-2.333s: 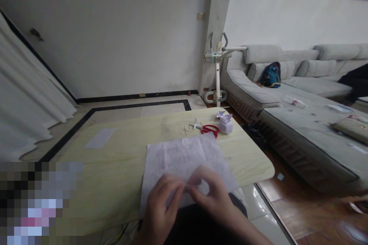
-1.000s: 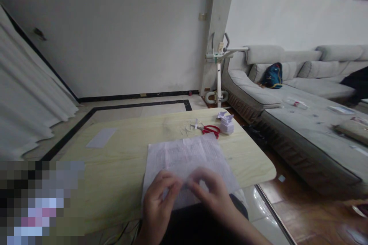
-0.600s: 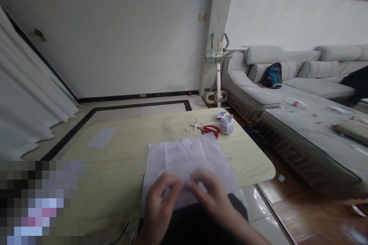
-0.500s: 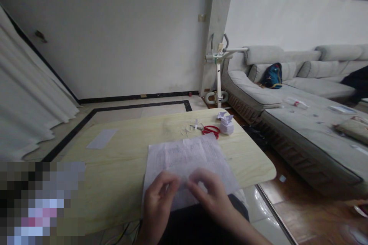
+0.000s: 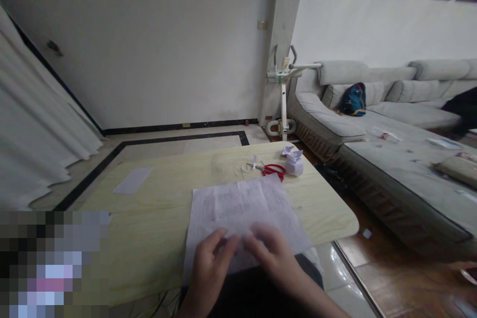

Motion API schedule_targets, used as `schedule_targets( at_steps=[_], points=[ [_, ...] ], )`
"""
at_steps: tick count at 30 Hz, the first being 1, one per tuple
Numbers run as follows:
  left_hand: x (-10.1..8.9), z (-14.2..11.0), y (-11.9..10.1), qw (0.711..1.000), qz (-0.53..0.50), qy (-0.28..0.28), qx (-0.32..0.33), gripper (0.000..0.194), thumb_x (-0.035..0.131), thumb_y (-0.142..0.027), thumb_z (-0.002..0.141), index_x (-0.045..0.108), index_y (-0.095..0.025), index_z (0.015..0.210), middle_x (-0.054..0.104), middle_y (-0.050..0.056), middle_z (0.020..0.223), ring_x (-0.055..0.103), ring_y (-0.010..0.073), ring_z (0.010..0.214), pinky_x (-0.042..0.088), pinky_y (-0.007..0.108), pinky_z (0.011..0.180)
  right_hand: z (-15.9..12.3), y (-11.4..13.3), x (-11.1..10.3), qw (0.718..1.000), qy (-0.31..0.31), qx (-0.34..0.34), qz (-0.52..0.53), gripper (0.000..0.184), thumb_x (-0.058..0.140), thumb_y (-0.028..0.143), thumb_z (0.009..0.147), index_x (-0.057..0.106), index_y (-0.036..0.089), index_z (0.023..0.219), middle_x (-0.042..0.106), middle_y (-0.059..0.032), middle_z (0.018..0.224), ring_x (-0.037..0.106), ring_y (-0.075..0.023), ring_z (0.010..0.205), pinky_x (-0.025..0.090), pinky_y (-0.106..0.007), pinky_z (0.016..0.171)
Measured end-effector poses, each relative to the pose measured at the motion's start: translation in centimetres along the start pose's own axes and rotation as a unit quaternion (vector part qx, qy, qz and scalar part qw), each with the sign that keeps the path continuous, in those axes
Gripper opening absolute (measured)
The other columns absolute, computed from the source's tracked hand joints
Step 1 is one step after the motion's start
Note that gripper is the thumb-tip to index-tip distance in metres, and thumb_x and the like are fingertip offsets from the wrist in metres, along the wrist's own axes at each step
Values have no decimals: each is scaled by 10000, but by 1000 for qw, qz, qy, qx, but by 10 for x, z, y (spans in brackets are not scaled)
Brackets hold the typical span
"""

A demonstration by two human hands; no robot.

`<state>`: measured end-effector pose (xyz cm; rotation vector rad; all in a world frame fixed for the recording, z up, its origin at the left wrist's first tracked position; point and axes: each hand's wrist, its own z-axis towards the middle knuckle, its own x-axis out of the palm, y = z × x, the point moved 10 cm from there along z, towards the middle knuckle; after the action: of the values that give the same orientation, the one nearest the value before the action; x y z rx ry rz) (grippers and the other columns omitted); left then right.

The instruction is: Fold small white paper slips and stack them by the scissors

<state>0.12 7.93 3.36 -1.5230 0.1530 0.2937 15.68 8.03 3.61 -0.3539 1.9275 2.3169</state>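
Note:
Over the near part of a creased printed paper sheet [image 5: 238,208], my left hand [image 5: 213,261] and my right hand [image 5: 271,251] face each other with fingertips almost meeting. The fingers of both are curled into pinches. Motion blurs the tips, and whatever lies between them is too small or hidden to make out. Beyond the sheet are red-handled scissors [image 5: 274,170], and several thin paper strips [image 5: 242,171] lie by the blades. A folded white paper piece [image 5: 294,162] stands at the table's far right.
A small blank paper [image 5: 133,181] lies on the left of the wooden table [image 5: 156,238]. The lower left corner is pixelated. To the right is a grey sofa [image 5: 402,174] with a blue bag [image 5: 354,100]; white exercise equipment [image 5: 283,102] stands behind the table.
Both hands have shifted slightly, and their fingertips are closer together now. The sheet, scissors and folded paper stay in place.

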Motion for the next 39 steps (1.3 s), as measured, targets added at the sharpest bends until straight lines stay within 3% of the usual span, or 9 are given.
schedule_targets(
  at_steps=[5, 9, 17, 23, 32, 36, 39],
  points=[
    [21, -4, 0, 994, -66, 84, -11, 294, 542, -440, 848, 597, -212, 671, 672, 18, 642, 664, 203, 653, 543, 261, 614, 2, -10, -6, 999, -26, 28, 20, 437, 556, 553, 875, 558, 199, 619, 548, 7, 615, 534, -170, 634, 450, -273, 611],
    [28, -7, 2, 992, -58, 114, -7, 293, 552, -401, 855, 592, -205, 642, 644, 1, 629, 638, 181, 651, 513, 233, 625, 5, -12, -6, 998, -19, 51, 28, 425, 575, 526, 853, 466, 208, 592, 432, 39, 572, 458, -145, 576, 396, -259, 558],
    [33, -5, 11, 990, -65, 128, -11, 323, 537, -437, 852, 537, -207, 626, 610, 1, 615, 602, 181, 642, 490, 242, 606, 4, -15, 6, 992, 28, 74, 102, 343, 568, 470, 858, 518, 190, 666, 476, 31, 607, 487, -148, 604, 405, -255, 576],
    [32, -6, 15, 991, -58, 117, -4, 275, 556, -442, 874, 613, -200, 754, 672, 16, 716, 646, 194, 712, 526, 250, 658, 6, -13, -2, 996, -10, 57, 73, 359, 562, 465, 853, 442, 206, 636, 396, 46, 610, 416, -136, 596, 366, -256, 571],
    [28, -9, 8, 993, -47, 112, 0, 319, 546, -439, 860, 573, -200, 651, 619, 1, 639, 604, 177, 649, 501, 230, 595, 6, -12, 6, 993, 27, 66, 90, 423, 521, 530, 890, 463, 201, 631, 447, 32, 599, 460, -141, 584, 383, -262, 568],
    [28, -9, 11, 991, -68, 115, -16, 281, 547, -431, 854, 604, -202, 700, 656, 8, 663, 635, 187, 662, 528, 242, 610, 7, -8, 3, 996, 28, 49, 69, 441, 510, 541, 893, 453, 198, 622, 438, 30, 597, 451, -140, 583, 374, -265, 565],
    [21, -6, 11, 994, -65, 86, -13, 252, 555, -422, 856, 612, -210, 731, 669, 0, 653, 659, 188, 656, 544, 248, 631, 6, -8, 2, 998, 33, 38, 49, 429, 492, 516, 909, 469, 193, 628, 463, 20, 608, 470, -148, 601, 382, -272, 580]
  ],
)
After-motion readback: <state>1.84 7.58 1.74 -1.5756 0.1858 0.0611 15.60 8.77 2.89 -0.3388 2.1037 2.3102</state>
